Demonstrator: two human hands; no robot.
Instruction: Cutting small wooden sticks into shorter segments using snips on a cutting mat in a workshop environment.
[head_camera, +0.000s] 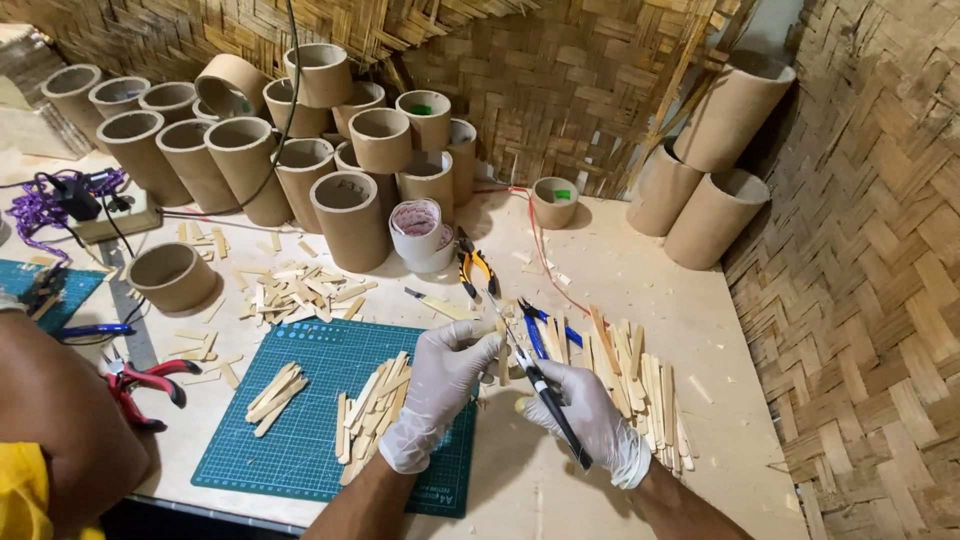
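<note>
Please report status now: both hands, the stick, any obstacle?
Left hand holds stick. Right hand grips cutter at it. Stick pile close beside.

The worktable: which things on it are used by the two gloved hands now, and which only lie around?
In use:
- left hand, holding a small wooden stick
- right hand, gripping black-handled cutters

Lying about:
- stick pile beside the right hand
- sticks on the green cutting mat
- cardboard tubes
- red pliers
- yellow pliers

Right hand (590, 420) hides the black-handled tool's (555, 410) grip.
</note>
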